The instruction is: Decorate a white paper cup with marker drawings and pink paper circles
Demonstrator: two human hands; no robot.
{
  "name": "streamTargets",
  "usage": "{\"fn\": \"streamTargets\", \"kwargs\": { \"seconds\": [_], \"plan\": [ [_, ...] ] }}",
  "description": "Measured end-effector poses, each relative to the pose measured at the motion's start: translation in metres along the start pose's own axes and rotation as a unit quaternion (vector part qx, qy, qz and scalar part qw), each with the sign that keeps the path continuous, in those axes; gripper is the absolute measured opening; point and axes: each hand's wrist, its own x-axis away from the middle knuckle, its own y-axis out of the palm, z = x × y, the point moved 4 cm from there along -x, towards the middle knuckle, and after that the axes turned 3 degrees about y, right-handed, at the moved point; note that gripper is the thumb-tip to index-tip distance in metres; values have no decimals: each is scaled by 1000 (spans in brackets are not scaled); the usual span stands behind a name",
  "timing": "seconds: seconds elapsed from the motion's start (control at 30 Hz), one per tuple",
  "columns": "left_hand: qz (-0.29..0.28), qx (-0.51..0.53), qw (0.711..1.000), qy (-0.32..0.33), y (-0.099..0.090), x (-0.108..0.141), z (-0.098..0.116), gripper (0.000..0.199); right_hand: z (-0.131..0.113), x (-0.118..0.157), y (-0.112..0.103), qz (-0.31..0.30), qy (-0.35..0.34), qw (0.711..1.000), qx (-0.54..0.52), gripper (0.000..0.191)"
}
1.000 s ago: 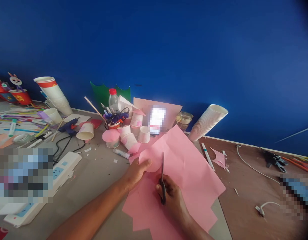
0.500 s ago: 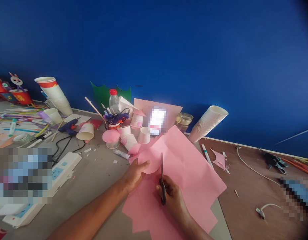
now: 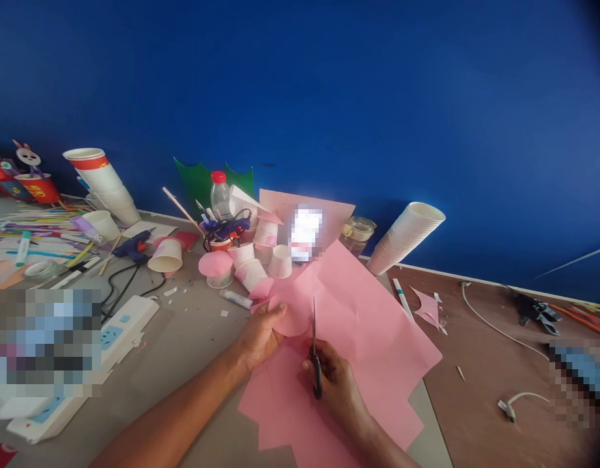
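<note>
My left hand [image 3: 264, 333] pinches a rounded piece of pink paper [image 3: 296, 315] between thumb and fingers at its left edge. In my right hand [image 3: 331, 370] is a pair of scissors [image 3: 314, 325] with dark handles, blades pointing away from me. The blades look closed or nearly so and lie right beside the paper's right edge; whether they touch it I cannot tell. Beneath both hands spreads a large sheet of pink paper [image 3: 372, 331] with notched, cut edges.
Paper cups [image 3: 280, 261], some with pink paper, stand behind my left hand. A tall stack of cups [image 3: 407, 237] leans at the back right. Glue guns [image 3: 134, 246] and a white power strip [image 3: 129, 331] lie left. A lit, blurred screen [image 3: 307, 231] stands before the blue wall.
My left hand has shifted slightly back toward the left with the rounded pink paper, its thumb a little higher. My right hand and the scissors have barely moved.
</note>
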Motion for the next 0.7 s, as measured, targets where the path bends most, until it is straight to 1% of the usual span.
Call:
{"fn": "streamTargets", "kwargs": {
  "seconds": [0.1, 0.27, 0.43, 0.57, 0.7],
  "plan": [
    [0, 2, 1000, -3, -3, -1, -2, 16, -1, 0, -1, -8, -9, 1000, 12, 28],
    [0, -7, 1000, -7, -4, -2, -2, 21, -3, -1, -4, -19, -22, 999, 30, 31],
    [-7, -4, 1000, -11, -2, -1, 0, 20, -10, -1, -3, -44, -21, 999, 5, 32],
    [-10, -9, 1000, -17, -1, 0, 2, 20, -10, -2, -4, -61, -22, 998, 13, 23],
    [2, -2, 999, -39, -3, 0, 0, 16, -8, -5, -6, -56, -25, 998, 29, 16]
  ]
}}
